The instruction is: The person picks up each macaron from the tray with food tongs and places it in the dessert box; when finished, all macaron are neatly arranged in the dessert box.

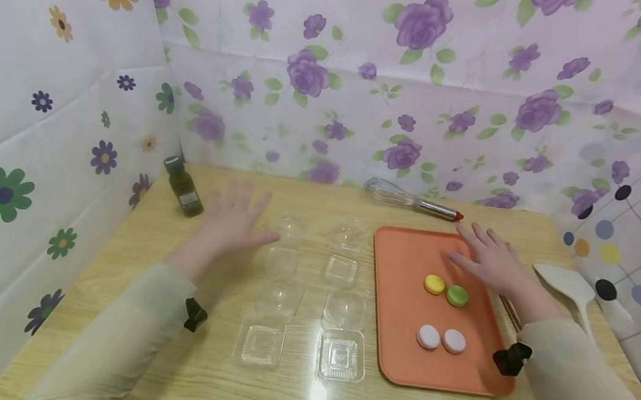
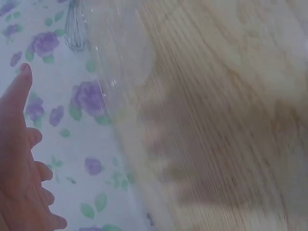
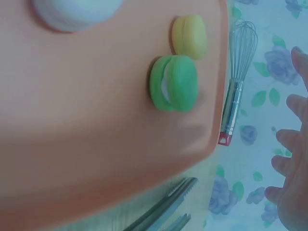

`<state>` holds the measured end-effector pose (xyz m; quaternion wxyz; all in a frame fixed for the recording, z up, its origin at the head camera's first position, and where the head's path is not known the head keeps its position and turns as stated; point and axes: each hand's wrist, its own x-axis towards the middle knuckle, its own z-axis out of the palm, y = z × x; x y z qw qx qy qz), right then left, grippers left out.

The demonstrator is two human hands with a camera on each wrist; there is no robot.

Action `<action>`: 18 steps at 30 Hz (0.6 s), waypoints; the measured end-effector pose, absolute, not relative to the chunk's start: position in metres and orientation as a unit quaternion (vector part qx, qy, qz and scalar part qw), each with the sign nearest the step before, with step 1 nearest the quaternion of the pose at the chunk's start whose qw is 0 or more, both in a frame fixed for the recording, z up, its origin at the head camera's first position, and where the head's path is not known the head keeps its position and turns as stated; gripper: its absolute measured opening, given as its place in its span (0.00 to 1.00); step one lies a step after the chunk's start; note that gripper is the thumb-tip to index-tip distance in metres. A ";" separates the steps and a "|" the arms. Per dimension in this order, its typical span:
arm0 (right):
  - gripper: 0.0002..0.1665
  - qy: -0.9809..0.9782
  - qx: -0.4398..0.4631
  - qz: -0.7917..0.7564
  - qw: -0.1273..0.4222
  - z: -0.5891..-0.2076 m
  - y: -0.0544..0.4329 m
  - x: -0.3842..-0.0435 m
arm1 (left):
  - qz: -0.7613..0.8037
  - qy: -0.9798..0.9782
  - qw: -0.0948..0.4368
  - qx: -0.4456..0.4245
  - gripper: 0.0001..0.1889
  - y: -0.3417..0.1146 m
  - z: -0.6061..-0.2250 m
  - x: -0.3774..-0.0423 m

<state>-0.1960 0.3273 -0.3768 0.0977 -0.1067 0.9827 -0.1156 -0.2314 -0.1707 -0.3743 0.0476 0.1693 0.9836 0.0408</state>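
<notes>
With fingers spread, my left hand [image 1: 235, 219] is held over the wooden table, left of the clear plastic boxes [image 1: 338, 354] that lie with their lids up. My right hand [image 1: 490, 259], fingers also spread, hovers above the far right corner of an orange tray [image 1: 406, 248]. Neither hand holds anything. On the tray sit a yellow macaron [image 1: 434, 284], a green macaron [image 1: 457, 296] with pale filling, and two pale pinkish macarons [image 1: 429, 337] nearer me. Metal tongs [image 3: 166, 204] lie beside the tray in the right wrist view; my right arm partly hides them in the head view.
A whisk [image 1: 408, 199] with a red-tipped handle lies behind the tray. A dark green bottle [image 1: 183, 188] is at the back left. To the right is a pale spatula [image 1: 566, 282]. Flowered cloth [image 1: 326, 102] hangs along the back and left edges.
</notes>
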 end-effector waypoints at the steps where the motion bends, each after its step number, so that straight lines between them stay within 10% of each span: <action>1: 0.50 0.982 -0.106 -0.119 0.098 -0.376 0.328 -0.194 | 0.045 0.982 0.044 0.177 0.54 -0.169 -0.374 -0.228; 18: 0.49 0.973 -0.076 -0.208 0.060 -0.396 0.379 -0.149 | 0.093 0.938 0.024 0.334 0.60 -0.125 -0.387 -0.169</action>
